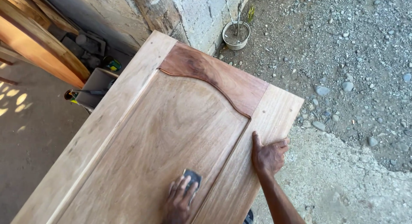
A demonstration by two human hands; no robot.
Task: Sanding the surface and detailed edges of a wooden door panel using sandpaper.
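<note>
Our left hand (179,199) presses a dark sanding pad (192,177) flat on the wooden door panel (171,125); our right hand (269,154) grips the panel's right edge.

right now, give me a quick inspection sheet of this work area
surface: wooden door panel lying flat, pale frame, darker arched top rail
job's things: small grey sanding pad on the panel's recessed centre
clutter: green can and a grey box with tools past the panel's left edge
hands: left hand presses the sanding pad; right hand grips the panel's right edge
cables: nothing seen
surroundings: block wall, white pot at its foot, gravel ground, wooden boards leaning at left
</note>
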